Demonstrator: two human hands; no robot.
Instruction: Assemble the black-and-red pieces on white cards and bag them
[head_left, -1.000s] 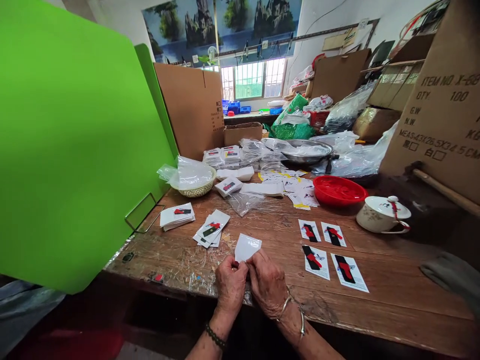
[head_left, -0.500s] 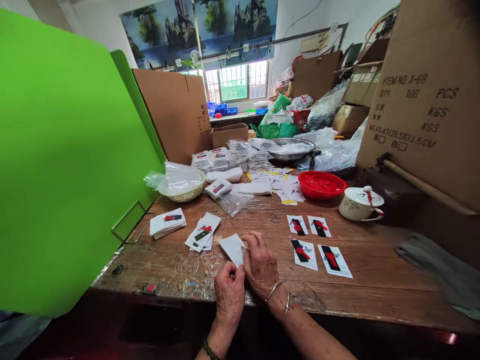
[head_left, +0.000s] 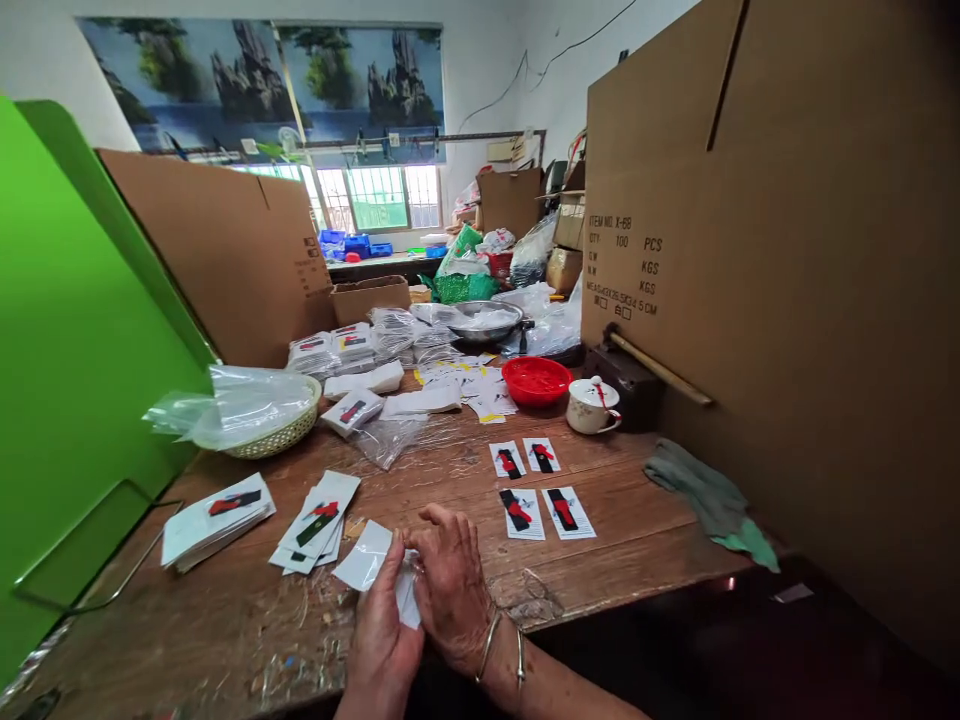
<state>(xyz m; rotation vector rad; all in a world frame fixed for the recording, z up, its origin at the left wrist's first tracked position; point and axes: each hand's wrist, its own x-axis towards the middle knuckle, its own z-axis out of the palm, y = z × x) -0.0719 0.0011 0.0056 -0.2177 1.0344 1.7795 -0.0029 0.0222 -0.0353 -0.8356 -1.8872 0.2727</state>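
Tall brown cardboard carton (head_left: 787, 250) standing at right edge of worn wooden bench (head_left: 600, 560). Bright green plastic panel (head_left: 67, 380) upright at left. Woven basket with clear plastic bags (head_left: 255, 415) near panel. Four printed cards with red-black design (head_left: 541, 488) laid flat in two pairs, right of hands. Left hand (head_left: 382, 630) and right hand (head_left: 450, 585) side by side at near edge, fingers (head_left: 439, 520) closed, pinching small white paper packet (head_left: 371, 565) just above bench.
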